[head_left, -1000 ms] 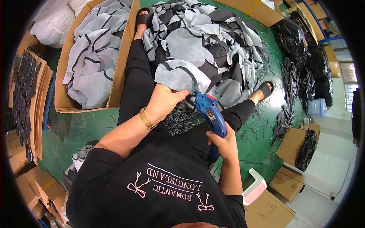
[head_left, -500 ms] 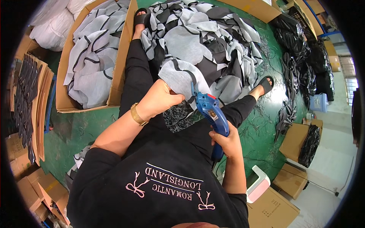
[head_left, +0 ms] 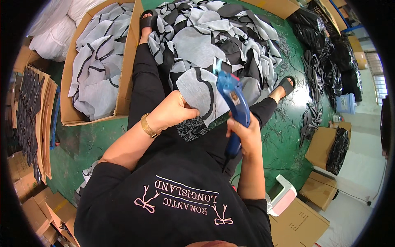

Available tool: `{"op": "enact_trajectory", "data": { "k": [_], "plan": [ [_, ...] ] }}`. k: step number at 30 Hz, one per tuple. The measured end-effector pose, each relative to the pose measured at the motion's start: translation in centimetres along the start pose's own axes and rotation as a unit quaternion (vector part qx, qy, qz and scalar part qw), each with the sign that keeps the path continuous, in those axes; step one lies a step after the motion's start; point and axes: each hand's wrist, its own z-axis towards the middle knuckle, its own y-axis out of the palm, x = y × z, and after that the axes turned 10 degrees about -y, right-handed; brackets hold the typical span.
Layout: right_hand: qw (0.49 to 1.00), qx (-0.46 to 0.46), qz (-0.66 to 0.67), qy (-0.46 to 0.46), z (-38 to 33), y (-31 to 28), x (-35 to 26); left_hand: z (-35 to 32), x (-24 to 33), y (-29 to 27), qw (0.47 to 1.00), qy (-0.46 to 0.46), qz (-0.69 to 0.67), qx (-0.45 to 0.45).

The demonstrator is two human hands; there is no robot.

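My left hand (head_left: pixel 173 110) pinches the lower edge of a light grey fabric piece (head_left: pixel 192 87) crossed by a curved black band. In my right hand (head_left: pixel 246 132) is a blue pair of electric scissors (head_left: pixel 235 99), fingers wrapped round its handle. The cutting head points away from me, just beyond the band and apart from my left hand. Behind the held piece lies a large heap of grey and black fabric pieces (head_left: pixel 193 45), between my outstretched legs. Dark thread-like trimmings (head_left: pixel 191 129) are bunched below my left fingers.
A cardboard box (head_left: pixel 128 66) filled with similar banded pieces stands left of my leg. Loose trimmings litter the green floor (head_left: pixel 284 123). Black plastic bags (head_left: pixel 312 33) and cartons (head_left: pixel 319 189) line the right side. A white and pink stool-like object (head_left: pixel 284 201) is near my right elbow.
The electric scissors have moved away from me, their head passing from beside my left fingertips to the far side of the band. More of the grey piece now shows right of the band.
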Motion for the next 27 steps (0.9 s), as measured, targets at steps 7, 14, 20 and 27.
{"op": "enact_trajectory", "data": {
  "k": [7,14,20,27],
  "plan": [
    [0.972,0.036,-0.201,-0.112,2.4,2.8,0.0,-0.8,-0.7,2.3,0.995,-0.043,-0.037,-0.082],
    [0.962,0.046,-0.225,-0.150,1.1,3.2,1.0,1.4,0.1,1.8,0.927,-0.043,-0.373,0.023],
    [0.993,0.019,-0.080,-0.083,0.4,2.4,0.3,0.9,1.2,2.1,0.942,-0.020,-0.334,0.002],
    [0.991,-0.118,0.055,0.008,-1.4,-3.1,0.5,1.6,3.1,0.0,0.960,0.034,-0.279,0.006]
  ]
}}
